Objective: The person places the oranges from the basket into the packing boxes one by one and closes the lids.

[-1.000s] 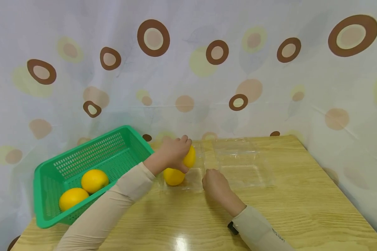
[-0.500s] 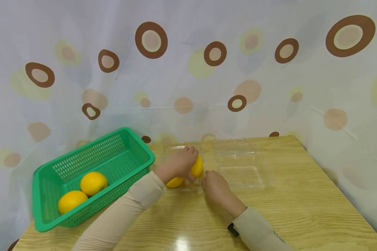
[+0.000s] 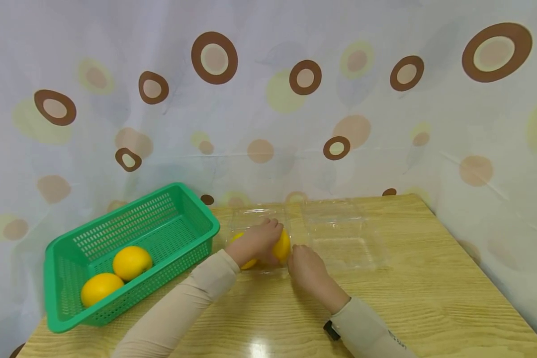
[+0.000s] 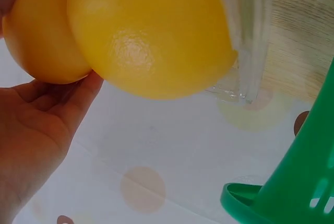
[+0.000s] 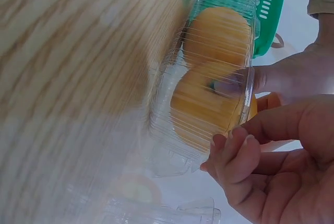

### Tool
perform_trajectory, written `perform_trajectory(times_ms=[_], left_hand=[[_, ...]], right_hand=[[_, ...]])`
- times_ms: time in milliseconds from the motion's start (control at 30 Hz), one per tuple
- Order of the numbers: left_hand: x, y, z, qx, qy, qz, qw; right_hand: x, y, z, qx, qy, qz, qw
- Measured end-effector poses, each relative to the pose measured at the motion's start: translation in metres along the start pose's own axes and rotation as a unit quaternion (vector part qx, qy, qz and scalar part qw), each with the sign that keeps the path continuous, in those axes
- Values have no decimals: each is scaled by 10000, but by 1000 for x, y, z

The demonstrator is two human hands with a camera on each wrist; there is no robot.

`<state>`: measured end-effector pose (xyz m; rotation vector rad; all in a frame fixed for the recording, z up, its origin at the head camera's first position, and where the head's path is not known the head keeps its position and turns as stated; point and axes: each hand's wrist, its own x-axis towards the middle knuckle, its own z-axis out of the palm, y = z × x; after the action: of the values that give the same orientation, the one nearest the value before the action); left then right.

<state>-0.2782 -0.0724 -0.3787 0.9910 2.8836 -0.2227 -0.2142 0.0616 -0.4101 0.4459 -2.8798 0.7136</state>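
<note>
In the head view, my left hand grips an orange inside a clear plastic box on the table. Another orange lies in the same box, to the left and partly behind that hand. The left wrist view has this orange large in front, with the gripped one beside it, touching it. My right hand is at the box's right side. In the right wrist view, its thumb and fingers pinch the rim of the box; the left thumb lies on the gripped orange.
A green perforated basket stands at the left, with one orange and another in it. Right of the box lies more clear plastic packaging. A patterned curtain hangs behind the wooden table.
My left hand has moved slightly right and down with its orange, lowering it into the box beside the other orange. My right hand has stayed nearly in place.
</note>
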Motion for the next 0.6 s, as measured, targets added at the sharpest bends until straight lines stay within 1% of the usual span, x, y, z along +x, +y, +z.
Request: perform_trajectory(times_ms=[167, 233, 400, 600], left_hand=[[3, 1, 4, 48, -11, -6, 10000], [5, 2, 6, 82, -30, -25, 10000], [6, 3, 12, 53, -108, -124, 9999], [7, 3, 15, 82, -72, -82, 9999]], right_hand=[[-1, 0, 0, -226, 147, -101, 9996], [-1, 0, 0, -255, 147, -118, 9995], [-2, -1, 1, -294, -19, -82, 9995], [-3, -1, 0, -258, -51, 10, 9997]])
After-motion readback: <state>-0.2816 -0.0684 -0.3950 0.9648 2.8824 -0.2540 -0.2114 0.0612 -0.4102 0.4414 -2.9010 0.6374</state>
